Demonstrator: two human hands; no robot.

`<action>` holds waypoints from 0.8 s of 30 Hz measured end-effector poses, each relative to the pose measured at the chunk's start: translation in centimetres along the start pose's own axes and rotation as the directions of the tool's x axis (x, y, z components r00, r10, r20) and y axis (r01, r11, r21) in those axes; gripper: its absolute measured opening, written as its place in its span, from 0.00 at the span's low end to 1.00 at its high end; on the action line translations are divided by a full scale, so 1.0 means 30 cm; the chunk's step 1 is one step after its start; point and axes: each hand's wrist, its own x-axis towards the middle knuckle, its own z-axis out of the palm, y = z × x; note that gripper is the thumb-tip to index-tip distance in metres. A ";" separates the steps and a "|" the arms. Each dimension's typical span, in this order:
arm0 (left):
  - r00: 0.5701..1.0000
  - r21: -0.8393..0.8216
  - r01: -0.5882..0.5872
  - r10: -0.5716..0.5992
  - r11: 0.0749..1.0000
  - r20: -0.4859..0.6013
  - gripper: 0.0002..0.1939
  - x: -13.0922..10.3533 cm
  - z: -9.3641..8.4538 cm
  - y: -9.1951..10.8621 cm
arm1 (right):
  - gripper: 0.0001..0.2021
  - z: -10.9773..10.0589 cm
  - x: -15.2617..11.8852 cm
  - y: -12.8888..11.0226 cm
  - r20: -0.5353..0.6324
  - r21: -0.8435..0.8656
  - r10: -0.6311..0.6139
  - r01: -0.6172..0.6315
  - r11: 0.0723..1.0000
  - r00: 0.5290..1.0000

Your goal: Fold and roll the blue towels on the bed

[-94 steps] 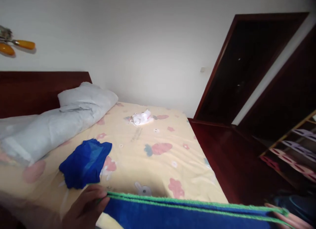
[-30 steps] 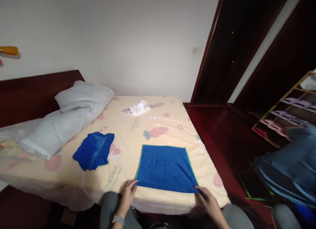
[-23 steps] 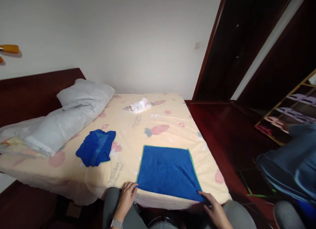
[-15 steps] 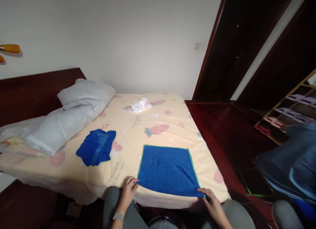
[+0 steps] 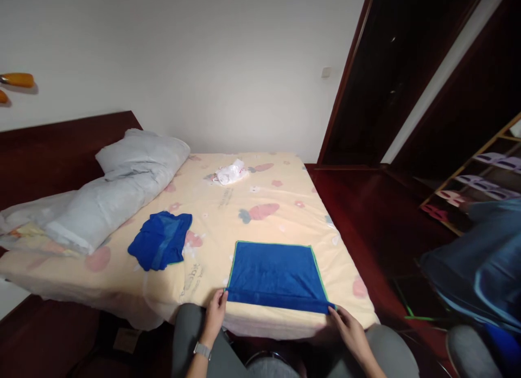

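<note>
A blue cloth [image 5: 274, 272] with bright green trim lies at five o'clock on a carrot-print bed [image 5: 220, 226], broad and four-sided, its surface lightly creased, its six o'clock edge doubled into a narrow, deeper-blue band. The left hand [image 5: 215, 307] has its grip pinched on the cloth's eight o'clock corner; the right hand [image 5: 348, 326] clamps the four o'clock corner. A rumpled blue bundle [image 5: 160, 239] rests toward ten o'clock, well apart.
</note>
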 end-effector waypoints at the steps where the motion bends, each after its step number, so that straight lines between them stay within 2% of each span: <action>1: 1.000 0.018 -0.012 0.012 1.000 -0.003 0.33 -0.005 0.001 0.001 | 0.30 0.002 -0.002 0.005 0.005 -0.016 0.006 -0.006 1.000 1.000; 5: 0.999 0.100 -0.043 0.044 0.994 0.001 0.27 -0.012 0.019 0.007 | 0.29 0.016 0.002 0.018 0.020 -0.081 0.037 -0.035 0.996 0.999; 13: 0.993 0.253 -0.081 0.100 0.964 -0.065 0.21 -0.002 0.031 -0.004 | 0.27 0.023 0.006 0.030 -0.053 -0.202 0.064 -0.073 0.977 0.997; 18: 0.989 0.341 -0.113 0.140 0.933 -0.056 0.16 -0.008 0.045 -0.006 | 0.25 0.061 -0.003 0.035 -0.062 -0.423 0.037 -0.060 0.904 0.997; 21: 0.983 0.388 -0.124 0.165 0.913 -0.076 0.15 -0.016 0.046 0.008 | 0.26 0.096 -0.002 0.051 -0.109 -0.526 -0.042 -0.021 0.850 0.993; 24: 0.953 0.522 -0.186 0.283 0.832 -0.112 0.14 -0.025 0.034 0.030 | 0.28 0.103 0.007 0.071 -0.167 -0.560 -0.215 0.087 0.824 0.962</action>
